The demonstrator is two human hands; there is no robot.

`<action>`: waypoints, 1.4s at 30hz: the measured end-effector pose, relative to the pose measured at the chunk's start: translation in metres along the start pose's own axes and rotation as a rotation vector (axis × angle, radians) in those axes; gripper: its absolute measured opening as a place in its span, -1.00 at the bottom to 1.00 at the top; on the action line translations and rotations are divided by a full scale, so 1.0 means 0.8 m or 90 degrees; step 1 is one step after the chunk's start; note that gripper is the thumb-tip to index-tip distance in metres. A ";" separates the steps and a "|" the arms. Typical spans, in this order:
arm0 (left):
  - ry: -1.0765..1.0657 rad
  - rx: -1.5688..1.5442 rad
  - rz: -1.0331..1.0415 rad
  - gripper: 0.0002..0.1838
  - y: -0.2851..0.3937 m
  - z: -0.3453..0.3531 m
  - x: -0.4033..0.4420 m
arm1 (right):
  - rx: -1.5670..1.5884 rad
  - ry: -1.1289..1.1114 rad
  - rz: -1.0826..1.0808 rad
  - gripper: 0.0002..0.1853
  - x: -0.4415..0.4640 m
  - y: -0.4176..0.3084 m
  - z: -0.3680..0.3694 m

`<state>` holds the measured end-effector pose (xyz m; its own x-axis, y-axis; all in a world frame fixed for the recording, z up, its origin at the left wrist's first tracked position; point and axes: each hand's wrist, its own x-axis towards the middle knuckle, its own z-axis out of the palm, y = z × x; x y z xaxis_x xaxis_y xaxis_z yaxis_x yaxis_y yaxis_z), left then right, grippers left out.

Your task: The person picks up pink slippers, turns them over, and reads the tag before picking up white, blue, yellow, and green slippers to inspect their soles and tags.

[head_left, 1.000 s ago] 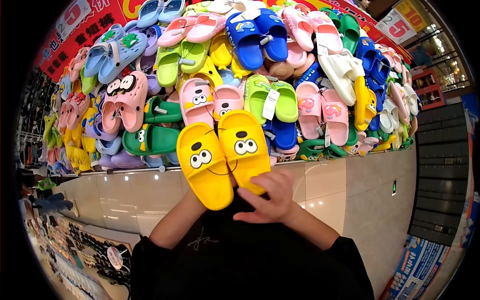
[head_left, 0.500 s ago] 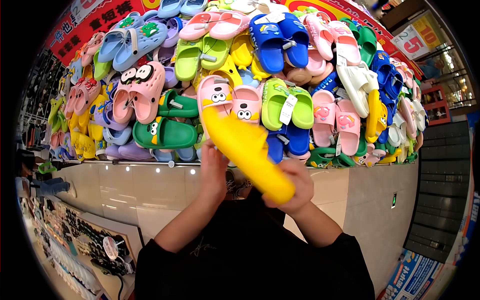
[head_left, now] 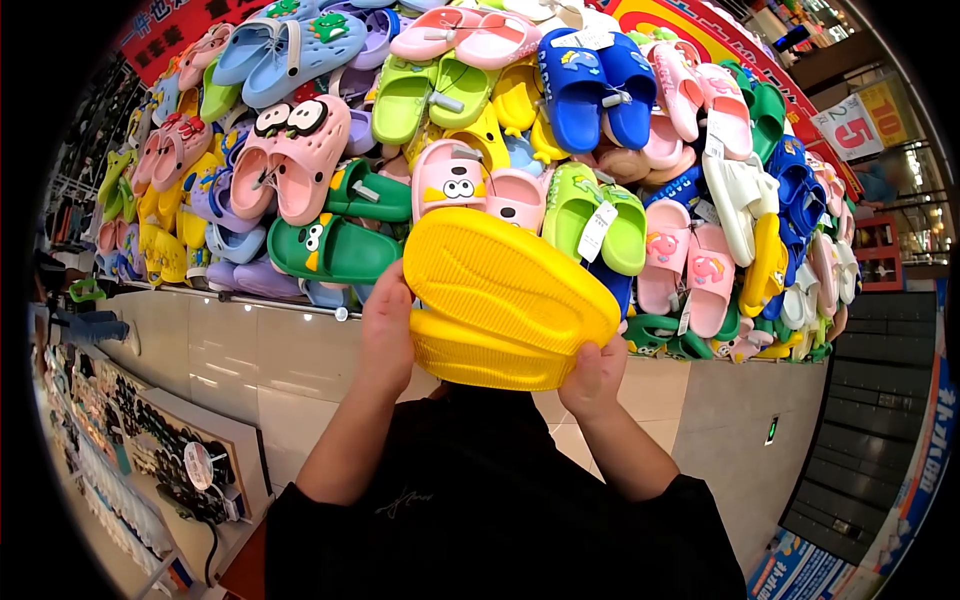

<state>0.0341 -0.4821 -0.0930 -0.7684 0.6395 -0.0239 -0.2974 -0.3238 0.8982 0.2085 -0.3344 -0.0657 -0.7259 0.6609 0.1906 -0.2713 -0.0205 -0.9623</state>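
A pair of yellow slippers (head_left: 510, 285) is held up in front of me, their ridged soles facing me and one overlapping the other. My left hand (head_left: 387, 325) is closed on the left end of the pair, and my right hand (head_left: 594, 378) grips the lower right end. The uppers are turned away and hidden. Just behind the pair lie pink slippers with cartoon eyes (head_left: 450, 187), green slippers (head_left: 340, 250) to the left and lime-green slippers (head_left: 597, 215) with a white tag to the right.
A high heap of colourful slippers and clogs (head_left: 290, 160) fills the display ahead. Red sale banners (head_left: 190, 30) stand behind it. A low display stand (head_left: 190, 455) is at the lower left, and part of a person (head_left: 95, 330) shows at the far left. Tiled floor (head_left: 300, 370) runs below the display.
The yellow slippers have turned from a tilted side view to show both soles. My left hand, beside them before, now grips their left end; my view has shifted slightly.
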 end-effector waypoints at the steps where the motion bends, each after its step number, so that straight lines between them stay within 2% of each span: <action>1: 0.003 0.002 -0.004 -0.47 0.004 0.000 0.001 | -0.050 0.011 -0.016 -0.40 0.002 -0.001 0.002; 3: -0.020 -0.115 -0.111 -0.50 0.017 0.004 0.002 | -0.035 0.020 0.037 -0.42 0.005 -0.004 0.001; 5: -0.020 -0.143 -0.134 -0.52 0.018 0.004 0.004 | -0.022 0.033 0.081 -0.43 0.010 -0.006 0.000; 7: -0.028 -0.173 -0.155 -0.53 0.020 0.008 0.005 | 0.128 0.014 0.116 -0.57 0.011 -0.011 0.001; 9: 0.005 -0.132 -0.165 -0.54 0.021 0.014 0.004 | 0.104 0.024 0.120 -0.58 0.012 -0.022 0.006; 11: -0.010 -0.116 -0.155 -0.54 0.017 0.021 0.003 | 0.080 0.038 0.123 -0.58 0.014 -0.039 0.007; 13: -0.027 -0.100 -0.144 -0.55 0.014 0.030 0.000 | 0.062 0.044 0.195 -0.56 0.021 -0.057 0.004; 18: -0.023 -0.087 -0.095 -0.55 0.005 0.058 0.005 | 0.009 0.092 0.169 -0.56 0.017 -0.077 -0.006; 21: -0.097 -0.073 -0.088 -0.55 0.001 0.066 0.013 | -0.042 0.110 0.170 -0.58 0.017 -0.087 -0.019; 26: -0.067 -0.068 -0.143 -0.55 -0.013 0.100 0.020 | -0.022 0.157 0.198 -0.62 0.019 -0.085 -0.043; 28: -0.084 0.009 -0.153 -0.53 -0.020 0.106 0.023 | -0.022 0.189 0.222 -0.65 0.019 -0.079 -0.054; 31: -0.063 -0.048 -0.195 -0.54 -0.033 0.110 0.027 | -0.031 0.226 0.240 -0.67 0.025 -0.075 -0.058; 38: -0.049 -0.098 -0.179 -0.54 -0.059 0.100 0.037 | -0.007 0.180 0.250 -0.65 0.046 -0.044 -0.072; 40: -0.032 -0.085 -0.213 -0.44 -0.064 0.102 0.041 | -0.035 0.170 0.258 -0.63 0.050 -0.036 -0.077; 42: -0.021 -0.047 -0.194 -0.39 -0.068 0.102 0.042 | -0.030 0.146 0.277 -0.62 0.061 -0.028 -0.083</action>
<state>0.0708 -0.3860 -0.1070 -0.6194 0.7367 -0.2712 -0.5521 -0.1631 0.8177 0.2215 -0.2519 -0.0476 -0.6065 0.7467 -0.2731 0.0584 -0.3007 -0.9519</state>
